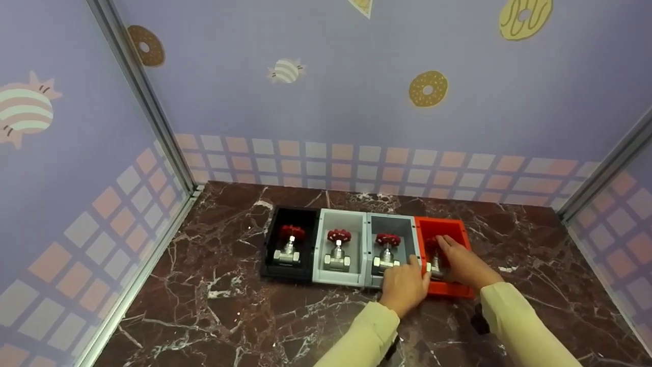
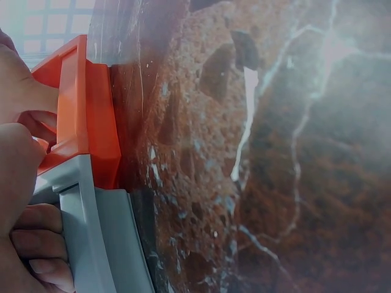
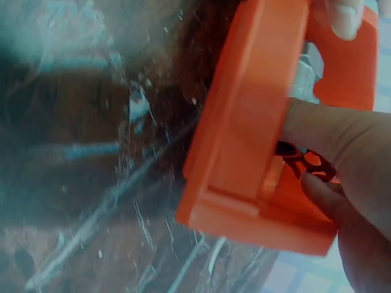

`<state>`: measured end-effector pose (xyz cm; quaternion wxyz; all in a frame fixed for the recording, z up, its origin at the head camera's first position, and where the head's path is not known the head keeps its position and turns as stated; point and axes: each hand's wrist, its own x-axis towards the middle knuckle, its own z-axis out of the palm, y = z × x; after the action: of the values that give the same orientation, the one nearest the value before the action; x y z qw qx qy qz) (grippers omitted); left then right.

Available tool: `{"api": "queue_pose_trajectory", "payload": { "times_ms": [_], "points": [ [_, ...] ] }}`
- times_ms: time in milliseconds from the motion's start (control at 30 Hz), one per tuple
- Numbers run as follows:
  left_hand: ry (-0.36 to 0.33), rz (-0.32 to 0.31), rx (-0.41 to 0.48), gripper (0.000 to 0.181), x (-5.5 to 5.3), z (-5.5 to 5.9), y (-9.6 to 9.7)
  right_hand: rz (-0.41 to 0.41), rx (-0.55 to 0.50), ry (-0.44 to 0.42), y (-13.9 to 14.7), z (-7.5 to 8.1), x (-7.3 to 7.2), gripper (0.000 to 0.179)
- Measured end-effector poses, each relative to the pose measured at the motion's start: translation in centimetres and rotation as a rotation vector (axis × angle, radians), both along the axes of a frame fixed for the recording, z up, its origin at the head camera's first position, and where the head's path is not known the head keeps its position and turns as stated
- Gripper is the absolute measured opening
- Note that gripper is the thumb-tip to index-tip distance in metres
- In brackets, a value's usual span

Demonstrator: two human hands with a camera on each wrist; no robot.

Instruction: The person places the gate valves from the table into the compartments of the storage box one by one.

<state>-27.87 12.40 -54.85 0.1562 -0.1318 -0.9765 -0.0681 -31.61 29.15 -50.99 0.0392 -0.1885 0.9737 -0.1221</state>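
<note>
A valve point(image 1: 435, 267) with a red handwheel lies in the orange bin point(image 1: 451, 290). My right hand point(image 1: 466, 265) reaches into this bin, fingers around the valve near its handwheel point(image 3: 314, 166); its fingertips are partly hidden behind the bin wall. My left hand point(image 1: 405, 288) grips the adjoining walls of the grey bin point(image 2: 76, 226) and the orange bin, its fingers curled inside the grey one and its thumb point(image 3: 345, 21) over the orange side. Another valve point(image 1: 385, 262) stands in the grey bin, close to the left fingers.
To the left, a white bin point(image 1: 323, 278) and a black bin point(image 1: 270, 267) join the row, holding one valve point(image 1: 337, 260) and one valve point(image 1: 288, 255). The row stands on a dark red marbled table point(image 1: 244, 316). Patterned walls point(image 1: 346, 112) enclose the back and sides.
</note>
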Motion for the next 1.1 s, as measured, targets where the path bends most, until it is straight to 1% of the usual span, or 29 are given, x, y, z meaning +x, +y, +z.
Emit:
{"api": "queue_pose_trajectory", "payload": {
  "times_ms": [133,367,500,633,933,1100],
  "points": [
    [0.013,-0.008,-0.004,0.043,0.3,0.0,0.1,-0.003,0.002,-0.006,0.0,0.0,0.3,0.090],
    [0.059,-0.004,-0.031,0.040,0.2,0.3,0.0,0.006,0.008,-0.008,0.0,0.4,0.2,0.086],
    [0.047,0.000,-0.029,0.041,0.2,0.2,0.1,0.024,0.014,0.013,-0.1,0.2,0.4,0.083],
    [0.038,-0.003,-0.019,0.040,0.3,-0.1,0.1,0.024,0.022,0.022,-0.2,0.0,0.7,0.084],
    [0.010,-0.001,-0.006,0.039,0.3,-0.2,-0.1,-0.013,-0.026,-0.059,-0.5,0.4,1.1,0.090],
    [-0.052,-0.017,0.007,0.039,0.1,0.0,-0.3,-0.043,-0.060,-0.084,-0.5,0.6,1.5,0.090]
  ]
}}
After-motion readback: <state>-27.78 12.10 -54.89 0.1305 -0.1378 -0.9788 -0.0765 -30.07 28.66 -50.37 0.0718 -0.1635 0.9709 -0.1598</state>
